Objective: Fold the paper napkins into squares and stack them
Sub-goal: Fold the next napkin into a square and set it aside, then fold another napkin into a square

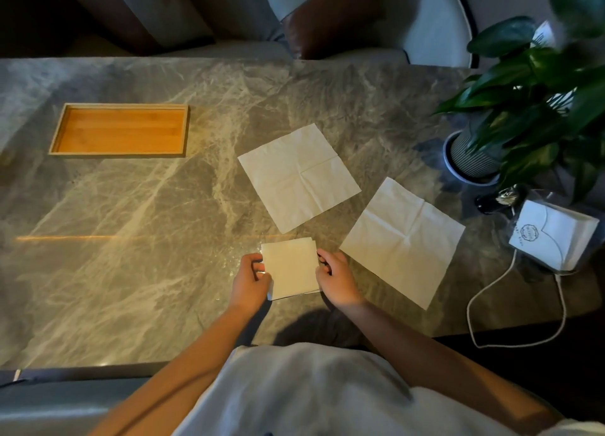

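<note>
1. Starting at my far left, a shallow wooden tray (121, 130) lies flat on the marble table (131, 255), well apart from everything else.
2. My left hand (250, 280) has its fingers curled in at the left edge of the folded napkin (291, 267), pinching that edge against the thumb.
3. That folded napkin is a small square lying on the table right in front of me, between my two hands. Its layers sit slightly out of line at the far right corner.
4. My right hand (337, 278) pinches the napkin's right edge in the same way, fingers curled, thumb side toward the paper.
5. Beyond the folded square lies the first open napkin (299, 177), flat and turned at an angle, its crease lines showing.
6. To the right, the second open napkin (402, 241) lies flat too, just beside my right hand and apart from the first.
7. Farther right stands a ribbed plant pot (471, 160) with broad green leaves.
8. Near the table's right edge is a clear packet of napkins (553, 234), and a white cable (491, 291) loops over the edge beside it.
</note>
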